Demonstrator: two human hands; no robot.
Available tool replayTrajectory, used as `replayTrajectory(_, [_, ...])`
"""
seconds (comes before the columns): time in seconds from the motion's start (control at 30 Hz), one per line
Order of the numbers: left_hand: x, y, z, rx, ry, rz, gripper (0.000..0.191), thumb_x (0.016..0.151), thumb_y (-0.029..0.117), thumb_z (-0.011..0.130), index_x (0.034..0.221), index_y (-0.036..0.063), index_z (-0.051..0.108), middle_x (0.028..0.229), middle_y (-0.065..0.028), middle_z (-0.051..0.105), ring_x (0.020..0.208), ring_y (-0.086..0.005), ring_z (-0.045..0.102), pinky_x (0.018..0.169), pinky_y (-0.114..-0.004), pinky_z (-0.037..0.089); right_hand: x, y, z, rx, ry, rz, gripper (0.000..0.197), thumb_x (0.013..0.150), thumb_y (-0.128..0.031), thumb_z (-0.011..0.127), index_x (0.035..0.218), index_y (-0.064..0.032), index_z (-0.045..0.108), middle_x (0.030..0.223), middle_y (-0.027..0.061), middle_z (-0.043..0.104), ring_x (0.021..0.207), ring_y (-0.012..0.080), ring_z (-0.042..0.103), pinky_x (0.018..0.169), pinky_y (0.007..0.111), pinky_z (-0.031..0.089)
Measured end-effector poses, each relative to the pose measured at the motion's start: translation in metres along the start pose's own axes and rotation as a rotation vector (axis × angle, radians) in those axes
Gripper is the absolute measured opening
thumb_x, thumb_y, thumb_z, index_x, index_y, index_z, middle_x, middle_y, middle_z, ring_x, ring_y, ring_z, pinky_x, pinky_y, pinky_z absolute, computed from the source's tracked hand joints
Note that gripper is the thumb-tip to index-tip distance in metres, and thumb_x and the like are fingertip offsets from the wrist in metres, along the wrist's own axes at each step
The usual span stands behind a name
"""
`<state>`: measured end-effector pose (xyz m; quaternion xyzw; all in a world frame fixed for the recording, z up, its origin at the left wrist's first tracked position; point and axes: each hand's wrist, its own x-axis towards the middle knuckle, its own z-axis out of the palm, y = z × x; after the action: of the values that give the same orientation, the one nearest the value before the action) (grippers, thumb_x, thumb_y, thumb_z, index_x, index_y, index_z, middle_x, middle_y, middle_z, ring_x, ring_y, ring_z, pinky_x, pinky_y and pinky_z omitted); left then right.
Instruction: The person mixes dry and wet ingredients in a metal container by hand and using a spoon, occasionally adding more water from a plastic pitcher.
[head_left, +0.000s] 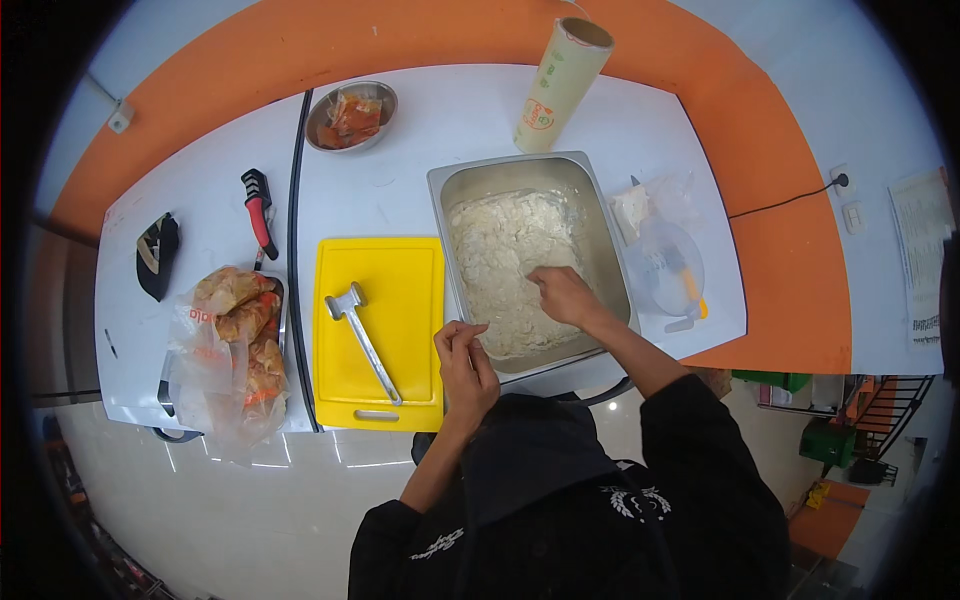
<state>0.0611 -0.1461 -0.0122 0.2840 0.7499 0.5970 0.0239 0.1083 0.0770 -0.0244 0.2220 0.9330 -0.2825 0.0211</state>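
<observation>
A deep stainless steel pan (616, 289) stands on the white table before me. It holds a pale, lumpy flour mixture (506, 244), with drier white powder towards the far side. My right hand (564, 296) is inside the pan, its curled fingers at the mixture; whether anything is pinched in them is hidden. At the pan's near left corner, my left hand (469, 375) has bent fingers close to the rim, and its grip is unclear. Left of the pan lies a yellow cutting board (412, 300), with a metal meat mallet (367, 345) resting across it.
Behind the pan stands a large cling film roll (562, 86). A steel bowl (313, 124) holds plastic packets (352, 116). Right of the pan is a clear plastic jug (660, 262). Bagged meat (259, 322) sits on a tray at left, near a knife sharpener (257, 206) and a black cap (157, 259).
</observation>
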Motion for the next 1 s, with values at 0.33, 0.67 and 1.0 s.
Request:
replayTrajectory(0.33, [0.002, 0.001, -0.001, 0.051, 0.011, 0.043, 0.026, 0.084, -0.01, 0.049, 0.106, 0.0021, 0.057, 0.103, -0.0198, 0.049, 0.096, -0.034, 0.052, 0.082, -0.038, 0.045, -0.027, -0.04, -0.064, -0.376, -0.03, 0.38, 0.019, 0.081, -0.004, 0.051, 0.089, 0.0039, 0.066, 0.089, 0.0269, 0.065, 0.087, 0.0416, 0.066, 0.078, 0.049, 0.053])
replayTrajectory(0.67, [0.001, 0.001, 0.004, 0.006, 0.023, 0.034, 0.027, 0.083, -0.013, 0.046, 0.102, 0.0017, 0.058, 0.101, -0.0178, 0.047, 0.097, -0.0314, 0.048, 0.088, -0.038, 0.039, -0.033, -0.015, -0.055, -0.335, -0.292, 0.356, 0.019, 0.079, -0.005, 0.053, 0.089, 0.0023, 0.066, 0.099, 0.0276, 0.065, 0.095, 0.042, 0.064, 0.085, 0.049, 0.05])
replayTrajectory(1.0, [0.003, 0.001, 0.003, 0.044, 0.012, 0.074, 0.027, 0.083, -0.012, 0.047, 0.103, 0.0019, 0.058, 0.102, -0.0171, 0.047, 0.097, -0.0302, 0.048, 0.082, -0.035, 0.04, 0.057, -0.016, -0.05, -0.503, 0.085, 0.025, 0.018, 0.084, -0.007, 0.05, 0.088, 0.0003, 0.067, 0.09, 0.021, 0.066, 0.088, 0.037, 0.067, 0.074, 0.045, 0.054])
